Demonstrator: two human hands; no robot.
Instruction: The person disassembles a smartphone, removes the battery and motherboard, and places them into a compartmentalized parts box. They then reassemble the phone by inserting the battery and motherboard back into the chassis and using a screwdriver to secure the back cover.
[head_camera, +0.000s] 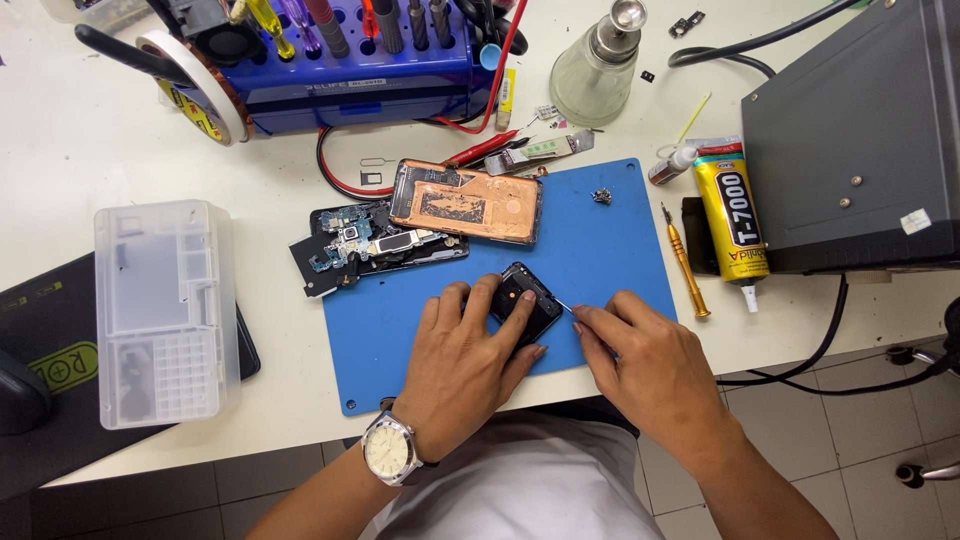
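My left hand grips a small black phone part and presses it onto the blue work mat. A watch is on that wrist. My right hand pinches a thin metal tool whose tip touches the right edge of the black part. Above the hands lie an opened phone with a copper-coloured back and a black frame with circuit boards, both overlapping the mat's upper left edge.
A clear plastic parts box sits at the left. A blue tool rack stands at the back, a glass dispenser bottle beside it. A yellow-handled screwdriver, a yellow glue tube and a dark grey machine are on the right.
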